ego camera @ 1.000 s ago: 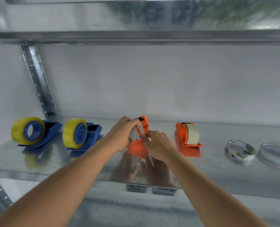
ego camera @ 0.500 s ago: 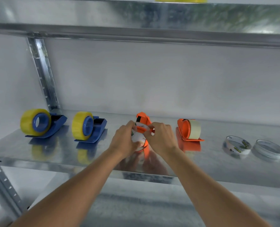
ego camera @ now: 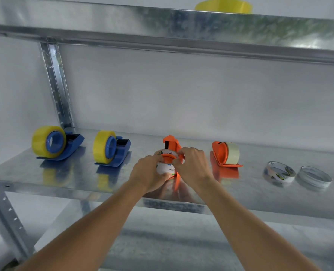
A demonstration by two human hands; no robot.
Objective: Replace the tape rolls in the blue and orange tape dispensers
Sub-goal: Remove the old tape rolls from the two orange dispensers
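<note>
**Roll seating on the 3rd dispenser**

Since 0.5 s ago both hands have stayed clamped at the same orange dispenser; the white roll now sits lower round its orange hub, and the view has tipped up enough to show a yellow roll [ego camera: 224, 5] on the upper shelf.

Left hand [ego camera: 148, 174]: fingers curled round the white printed roll [ego camera: 167, 167], cupping its rim from approx. 8 o'clock. Right hand [ego camera: 192, 166]: fingers pinching at the hub/frame of the orange dispenser [ego camera: 171, 144] from 3 o'clock. Neither hand is released. Dispenser stands on the shelf [ego camera: 64, 178] at centre; its cutter end pokes up at 12 o'clock above the knuckles.

Handling, my read: roll is light, stiff on the rim but crushable if squeezed hard; outer wrap likely slick. Best held by the edges w/ thumb and fingers, not the sticky face. Dispenser is light plastic and prob. slides on bare metal, so one hand should brace it.

Holders and contents:
- Two blue dispensers [ego camera: 72, 141] [ego camera: 123, 147] at 9 o'clock, each w/ a fat yellow roll.
- 2nd orange dispenser [ego camera: 225, 154] at 3 o'clock, carrying a pale roll.
- Two loose flat rings [ego camera: 278, 172] [ego camera: 314, 176] further out at 3 o'clock, lying on the shelf, near each other; cannot tell if they touch.
</note>
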